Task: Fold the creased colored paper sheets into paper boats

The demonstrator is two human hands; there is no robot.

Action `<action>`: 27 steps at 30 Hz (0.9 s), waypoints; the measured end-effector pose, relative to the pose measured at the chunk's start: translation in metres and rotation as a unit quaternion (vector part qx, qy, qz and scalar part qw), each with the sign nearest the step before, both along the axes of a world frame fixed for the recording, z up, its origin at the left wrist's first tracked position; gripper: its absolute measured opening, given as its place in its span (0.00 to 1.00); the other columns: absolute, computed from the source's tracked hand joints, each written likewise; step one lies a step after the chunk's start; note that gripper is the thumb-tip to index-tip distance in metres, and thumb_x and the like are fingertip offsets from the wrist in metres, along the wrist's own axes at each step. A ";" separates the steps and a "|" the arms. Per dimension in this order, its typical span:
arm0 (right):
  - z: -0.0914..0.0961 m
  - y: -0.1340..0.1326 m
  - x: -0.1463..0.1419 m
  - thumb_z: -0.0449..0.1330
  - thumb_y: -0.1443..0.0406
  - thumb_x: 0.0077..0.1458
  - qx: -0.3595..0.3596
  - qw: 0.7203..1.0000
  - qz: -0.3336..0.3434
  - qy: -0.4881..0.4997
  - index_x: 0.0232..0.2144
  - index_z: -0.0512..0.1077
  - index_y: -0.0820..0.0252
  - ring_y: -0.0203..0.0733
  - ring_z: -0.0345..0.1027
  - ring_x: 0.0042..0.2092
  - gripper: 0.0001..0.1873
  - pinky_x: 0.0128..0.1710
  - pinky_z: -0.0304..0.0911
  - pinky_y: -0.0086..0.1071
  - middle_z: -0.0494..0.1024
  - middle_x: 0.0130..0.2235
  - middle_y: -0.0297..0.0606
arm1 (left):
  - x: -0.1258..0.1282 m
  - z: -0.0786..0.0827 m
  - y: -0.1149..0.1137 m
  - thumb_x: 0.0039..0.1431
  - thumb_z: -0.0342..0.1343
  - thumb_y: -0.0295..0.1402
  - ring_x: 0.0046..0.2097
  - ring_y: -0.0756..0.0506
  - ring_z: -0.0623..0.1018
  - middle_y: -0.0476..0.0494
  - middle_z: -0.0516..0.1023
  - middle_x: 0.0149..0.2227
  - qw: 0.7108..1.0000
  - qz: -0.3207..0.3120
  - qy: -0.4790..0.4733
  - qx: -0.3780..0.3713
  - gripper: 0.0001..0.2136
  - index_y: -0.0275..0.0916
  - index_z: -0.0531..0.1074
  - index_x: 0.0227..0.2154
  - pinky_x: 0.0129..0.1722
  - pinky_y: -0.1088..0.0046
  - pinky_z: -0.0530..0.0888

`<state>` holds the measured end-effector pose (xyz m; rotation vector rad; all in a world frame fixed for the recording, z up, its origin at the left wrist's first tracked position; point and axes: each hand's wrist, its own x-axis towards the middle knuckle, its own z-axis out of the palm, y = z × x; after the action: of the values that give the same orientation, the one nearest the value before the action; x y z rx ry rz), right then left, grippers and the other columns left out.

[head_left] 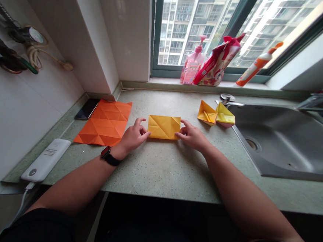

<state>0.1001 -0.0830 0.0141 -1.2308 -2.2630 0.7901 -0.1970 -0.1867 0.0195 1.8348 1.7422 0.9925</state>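
A folded yellow sheet of paper (pixel 163 127), a creased rectangle, is held over the counter in front of me. My left hand (pixel 133 135) pinches its lower left corner, thumb on the near side and index finger raised off the paper. On the opposite edge, my right hand (pixel 192 135) grips the sheet, with the thumb at the lower right corner and the index finger near the upper one. To the left lies an orange sheet (pixel 106 122) covered in fold creases. Two folded paper pieces, one orange-yellow (pixel 207 113) and one lime yellow (pixel 225 116), stand at the right.
A steel sink (pixel 289 144) borders the counter (pixel 160 172) on the right. A phone (pixel 87 109) and a white power bank (pixel 46 159) with a cable lie at the left. On the windowsill stand a pink pump bottle (pixel 192 66), a red bag (pixel 218 62) and an orange-white bottle (pixel 256 66).
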 end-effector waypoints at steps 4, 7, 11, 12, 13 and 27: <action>-0.002 -0.005 -0.006 0.65 0.62 0.63 0.025 0.999 -0.032 -0.005 0.78 0.55 0.57 0.45 0.77 0.34 0.45 0.37 0.69 0.36 0.84 0.33 0.33 | 0.004 -0.001 -0.001 0.68 0.64 0.30 0.36 0.45 0.84 0.50 0.86 0.37 0.999 -0.011 0.038 0.019 0.23 0.42 0.68 0.64 0.40 0.70 0.75; -0.005 -0.007 -0.010 0.64 0.62 0.63 0.050 0.997 -0.054 -0.035 0.78 0.57 0.54 0.46 0.78 0.35 0.44 0.37 0.68 0.36 0.85 0.34 0.33 | 0.007 -0.001 0.000 0.71 0.61 0.29 0.37 0.45 0.83 0.47 0.86 0.38 0.996 -0.032 0.083 0.034 0.12 0.42 0.78 0.54 0.42 0.68 0.75; -0.011 -0.006 -0.014 0.64 0.62 0.64 0.066 0.992 -0.075 -0.070 0.78 0.56 0.54 0.49 0.78 0.37 0.44 0.38 0.69 0.38 0.85 0.37 0.36 | 0.010 -0.004 0.004 0.73 0.58 0.29 0.43 0.42 0.84 0.43 0.87 0.42 0.988 -0.046 0.139 0.037 0.08 0.41 0.82 0.46 0.48 0.63 0.75; -0.012 -0.005 -0.015 0.63 0.62 0.64 0.072 0.992 -0.078 -0.074 0.79 0.56 0.54 0.49 0.78 0.38 0.44 0.39 0.70 0.39 0.85 0.38 0.37 | 0.011 -0.005 0.005 0.73 0.58 0.29 0.44 0.41 0.83 0.43 0.87 0.43 0.987 -0.047 0.152 0.037 0.08 0.41 0.83 0.45 0.50 0.62 0.75; -0.014 -0.004 -0.015 0.63 0.62 0.64 0.080 0.991 -0.080 -0.076 0.79 0.56 0.55 0.50 0.78 0.39 0.44 0.41 0.71 0.40 0.86 0.40 0.38 | 0.011 -0.006 0.006 0.73 0.58 0.30 0.45 0.41 0.83 0.43 0.87 0.43 0.985 -0.047 0.164 0.036 0.08 0.41 0.83 0.45 0.52 0.60 0.75; -0.019 -0.010 -0.035 0.66 0.60 0.68 0.204 0.972 0.014 -0.120 0.47 0.85 0.50 0.57 0.75 0.56 0.09 0.58 0.67 0.51 0.83 0.56 0.46 | 0.009 -0.025 0.016 0.75 0.53 0.26 0.71 0.37 0.72 0.38 0.75 0.68 0.949 -0.203 0.218 0.101 0.19 0.47 0.77 0.62 0.74 0.44 0.67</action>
<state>0.0654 -0.0935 -0.0050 -1.1447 -2.4745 0.1693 -0.1878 -0.1712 -0.0058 2.5667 1.4179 0.6510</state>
